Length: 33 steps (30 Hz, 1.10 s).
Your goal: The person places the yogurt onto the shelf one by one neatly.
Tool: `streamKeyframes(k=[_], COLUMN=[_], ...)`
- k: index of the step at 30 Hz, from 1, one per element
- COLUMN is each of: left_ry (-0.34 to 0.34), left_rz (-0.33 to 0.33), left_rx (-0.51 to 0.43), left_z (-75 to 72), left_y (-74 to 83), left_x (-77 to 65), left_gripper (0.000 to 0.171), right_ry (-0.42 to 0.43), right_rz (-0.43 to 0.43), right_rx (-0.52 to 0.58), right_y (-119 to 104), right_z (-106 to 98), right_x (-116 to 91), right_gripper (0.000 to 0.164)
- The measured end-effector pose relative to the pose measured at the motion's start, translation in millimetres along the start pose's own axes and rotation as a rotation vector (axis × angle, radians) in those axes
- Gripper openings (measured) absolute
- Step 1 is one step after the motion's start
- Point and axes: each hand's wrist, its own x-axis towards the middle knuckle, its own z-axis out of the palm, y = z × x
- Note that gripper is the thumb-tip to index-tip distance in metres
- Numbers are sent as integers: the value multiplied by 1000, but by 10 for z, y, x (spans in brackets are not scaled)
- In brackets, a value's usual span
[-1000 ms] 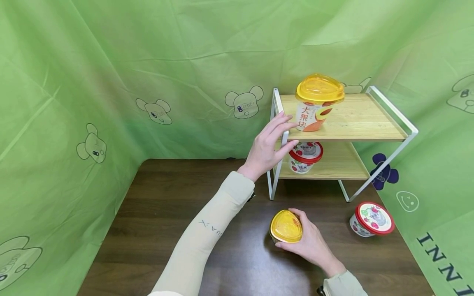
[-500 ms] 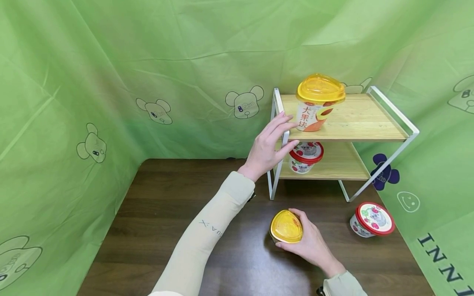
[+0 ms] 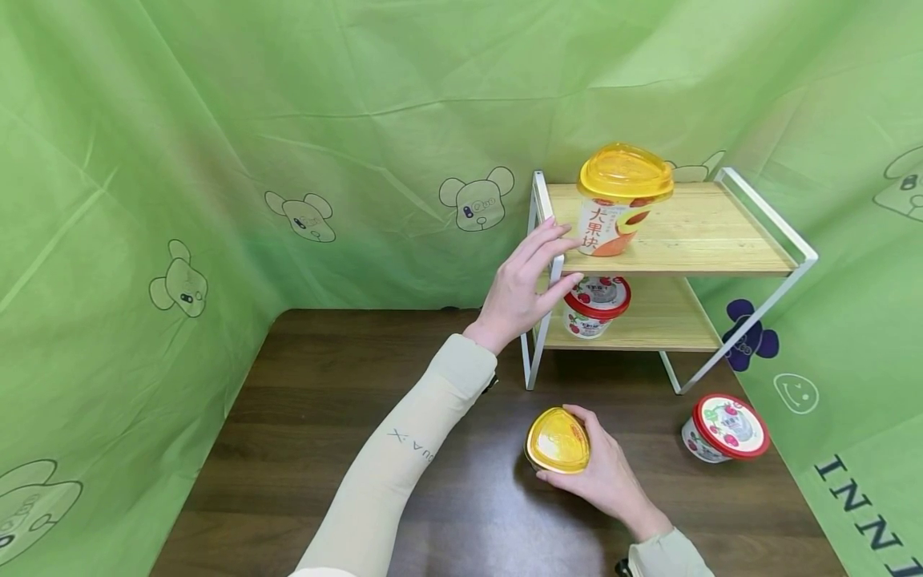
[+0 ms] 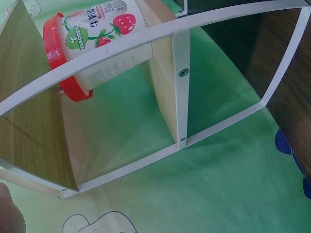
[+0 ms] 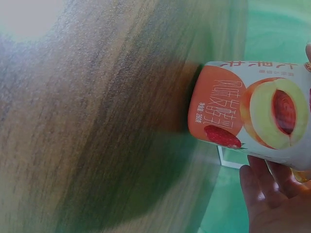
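Note:
My right hand (image 3: 609,477) grips a yogurt cup with a yellow lid (image 3: 558,441), thumb on one side and fingers on the other. In the right wrist view the cup (image 5: 257,107) shows a peach picture and an orange label, close over the tabletop. At the left side of a two-tier shelf (image 3: 721,232), my left hand (image 3: 510,303) has its fingers stretched over the white frame. Those fingertips reach right beside another yellow-lidded yogurt cup (image 3: 609,216) on the top tier. Below it, a red-lidded yogurt cup (image 3: 587,320) stands on the lower tier, partly hidden.
A second red-lidded yogurt cup (image 3: 724,429) stands on the brown table (image 3: 324,417), right of my right hand. Green printed cloth (image 3: 360,144) hangs behind and along both sides. The shelf's white metal side frame (image 4: 181,87) crosses the left wrist view.

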Motion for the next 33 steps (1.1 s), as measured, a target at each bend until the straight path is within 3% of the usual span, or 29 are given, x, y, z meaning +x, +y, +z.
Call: streamKeyframes(k=[33], left_ry=[4], left_rz=[-3], left_rx=[-9], left_z=[2], left_y=[5], left_x=[-7], left_gripper=[41], right_ry=[36], right_rz=[-54], right_rx=[10], right_y=[-14], right_z=[-20], right_x=[52], right_gripper=[110])
